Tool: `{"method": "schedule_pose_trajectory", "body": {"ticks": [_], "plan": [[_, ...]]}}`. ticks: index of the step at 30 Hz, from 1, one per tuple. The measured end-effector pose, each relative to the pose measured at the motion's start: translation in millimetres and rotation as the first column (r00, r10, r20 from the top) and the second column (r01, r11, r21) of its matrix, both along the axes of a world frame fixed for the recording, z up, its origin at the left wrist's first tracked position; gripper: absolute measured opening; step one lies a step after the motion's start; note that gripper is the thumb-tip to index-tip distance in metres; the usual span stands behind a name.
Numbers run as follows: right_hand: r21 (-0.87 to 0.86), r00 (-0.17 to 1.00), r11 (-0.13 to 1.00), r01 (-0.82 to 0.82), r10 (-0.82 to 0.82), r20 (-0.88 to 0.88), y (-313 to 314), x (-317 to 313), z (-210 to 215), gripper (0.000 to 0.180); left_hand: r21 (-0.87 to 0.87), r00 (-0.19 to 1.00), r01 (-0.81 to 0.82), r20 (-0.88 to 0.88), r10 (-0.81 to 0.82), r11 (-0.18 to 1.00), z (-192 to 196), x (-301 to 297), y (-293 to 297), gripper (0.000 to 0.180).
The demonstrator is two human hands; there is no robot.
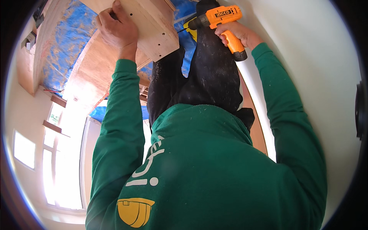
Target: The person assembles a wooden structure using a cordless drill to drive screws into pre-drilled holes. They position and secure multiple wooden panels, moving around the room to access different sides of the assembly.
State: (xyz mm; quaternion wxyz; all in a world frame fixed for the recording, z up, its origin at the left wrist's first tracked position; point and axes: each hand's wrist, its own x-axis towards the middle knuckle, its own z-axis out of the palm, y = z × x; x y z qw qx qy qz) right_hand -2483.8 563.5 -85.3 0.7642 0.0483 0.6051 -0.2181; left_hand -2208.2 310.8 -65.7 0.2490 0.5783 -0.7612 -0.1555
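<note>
My left hand (pixel 117 30) is closed on the left edge of a pale wooden board (pixel 149 28), its fingers curled and the thumb pointing away from me. Several small dark holes show in the board's face. In my right hand (pixel 239 33) is an orange and black cordless drill (pixel 232 42), gripped by its handle. The drill's thin dark bit points left, its tip close to the board's right edge; I cannot tell whether they touch. Beyond the bit, a yellow object (pixel 191 31) shows in part, its kind unclear.
Blue plastic sheeting (pixel 71 42), dusty in places, covers the surface beyond. A large curved plywood piece (pixel 82 71) lies left of the board. My legs in black trousers (pixel 207 73) are below the drill. A pale wall (pixel 318 57) rises close on the right; bright windows (pixel 50 172) are at left.
</note>
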Motion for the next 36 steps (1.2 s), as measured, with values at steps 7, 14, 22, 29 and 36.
{"method": "schedule_pose_trajectory", "body": {"ticks": [7,14,22,29,36], "plan": [[-0.03,0.999,0.999,-0.032,0.032,-0.003,-6.3,-0.5,7.6,0.029,-0.031,0.999,-0.016,0.045,0.018,0.999,-0.2,2.3,-1.4,0.052],[-0.031,0.998,0.998,-0.058,0.057,-0.009,-9.0,0.3,12.0,0.031,-0.041,0.999,-0.019,0.036,0.02,0.999,2.8,0.3,-2.7,0.053],[-0.073,0.998,0.995,-0.062,0.063,0.013,-6.0,0.3,9.7,0.033,-0.04,0.999,-0.016,0.039,0.017,0.999,-1.6,4.9,-5.2,0.053],[-0.086,0.997,0.996,-0.023,0.03,0.076,-10.1,3.0,13.1,0.031,-0.016,0.999,-0.014,0.046,0.015,1.0,8.0,-10.0,-5.2,0.049],[-0.119,0.993,0.987,0.104,-0.11,-0.04,-6.8,-0.2,51.7,0.029,0.606,0.982,-0.058,-0.109,0.155,0.794,69.5,22.4,29.5,0.052]]}}
